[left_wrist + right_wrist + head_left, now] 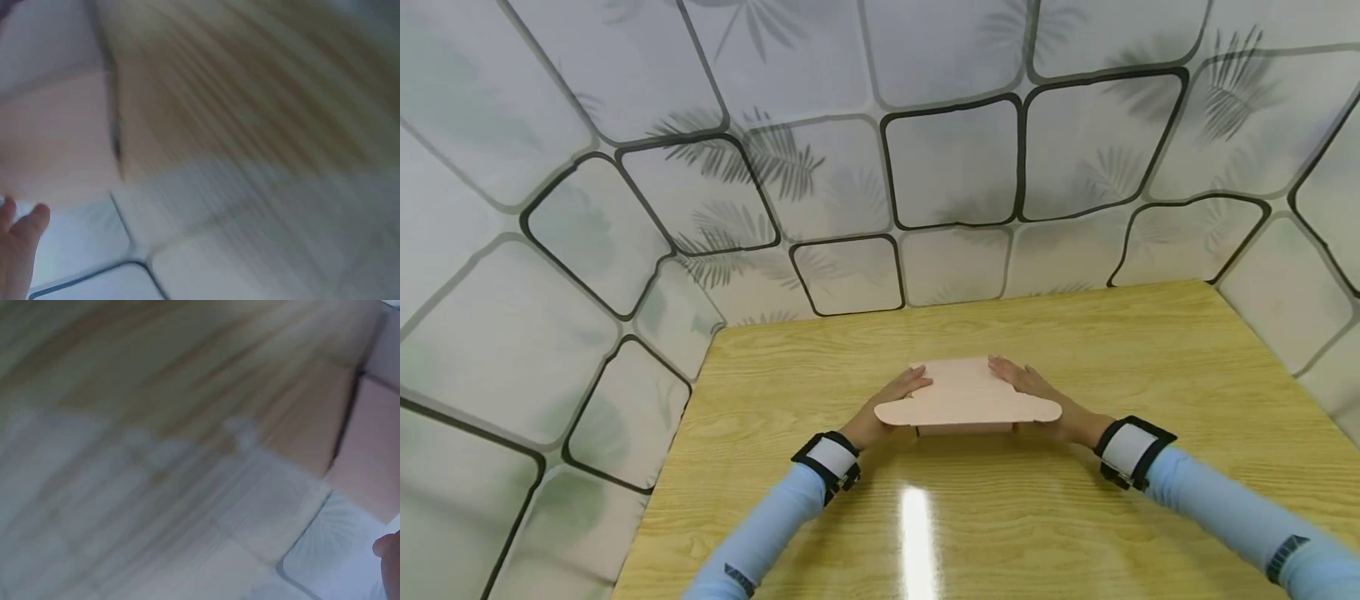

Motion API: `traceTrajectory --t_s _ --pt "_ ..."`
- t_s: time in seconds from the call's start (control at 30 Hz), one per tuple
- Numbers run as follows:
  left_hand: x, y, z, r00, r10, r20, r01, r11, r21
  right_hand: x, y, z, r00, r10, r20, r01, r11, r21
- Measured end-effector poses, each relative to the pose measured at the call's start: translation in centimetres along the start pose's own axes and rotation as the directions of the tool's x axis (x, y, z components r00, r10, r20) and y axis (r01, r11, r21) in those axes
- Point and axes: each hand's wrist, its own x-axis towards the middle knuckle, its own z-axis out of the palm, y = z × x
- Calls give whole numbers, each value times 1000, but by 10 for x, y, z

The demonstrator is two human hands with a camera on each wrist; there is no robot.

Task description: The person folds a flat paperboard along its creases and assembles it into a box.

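Observation:
A pale pink box with a flat top sits in front of me between both hands. A wide flap with rounded ends runs along its near side, over a narrow front face. My left hand lies along the left side, with its fingertips at the top's left edge. On the other side, my right hand has straight fingers reaching over the top's far right corner. Parts of both hands are hidden behind the flap ends. The left wrist view shows fingertips right by a pink panel.
The box is over a yellow wood-grain table with a bright glare streak near its front. A patterned curtain with dark outlines and leaf prints surrounds the table's back and sides. Both wrists wear black straps with white patches.

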Motion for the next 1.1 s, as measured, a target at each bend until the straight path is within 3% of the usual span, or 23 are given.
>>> traceTrajectory --t_s 0.03,0.07,0.1,0.17,0.23,0.3,0.33,0.37,0.4,0.47,0.57,0.63,0.73,0.8,0.87,1.1 --pt "-4 -2 -2 999 -3 43 1 999 47 -3 1 -3 999 -13 43 16 998 -59" --pt "-7 -4 -4 996 -10 85 1 995 98 -6 3 -7 997 -31 69 44 980 -196" --pt "-9 -6 -6 992 -6 122 -12 990 142 -8 4 -11 992 -43 118 73 963 -260" --pt "-13 -9 -11 982 9 188 -64 955 290 -10 6 -18 978 -69 197 146 900 -412" --pt "-14 -10 -15 971 34 237 -141 881 452 -11 8 -24 963 -104 249 232 792 -565" --pt "-14 -10 -19 961 29 276 -193 782 592 -11 8 -30 952 -128 279 288 689 -665" --pt "-13 -10 -20 956 24 291 -216 728 650 -11 8 -33 948 -139 286 305 653 -693" --pt "-12 -8 -21 953 12 304 -228 689 688 -11 8 -34 946 -146 289 314 627 -713" --pt "-11 -7 -22 949 0 316 -235 669 705 -12 8 -36 945 -151 291 320 620 -717" --pt "-9 -6 -23 943 -24 332 -241 639 730 -12 6 -38 946 -137 294 311 639 -703" --pt "-7 -3 -25 939 -15 344 -255 642 723 -9 3 -38 949 -97 300 285 674 -682" --pt "-6 -1 -27 938 -9 347 -253 667 701 -6 -2 -38 955 -48 293 232 738 -633" --pt "-3 4 -27 945 -36 325 -175 783 597 0 -10 -36 962 64 266 80 864 -497" --pt "0 7 -25 953 -65 297 -108 841 530 2 -14 -34 966 118 228 -18 918 -396" --pt "4 9 -21 959 -95 268 -50 872 488 3 -17 -31 973 134 189 -62 937 -343" --pt "9 12 -11 974 -103 200 -26 832 554 0 -11 -22 993 34 115 20 900 -435"
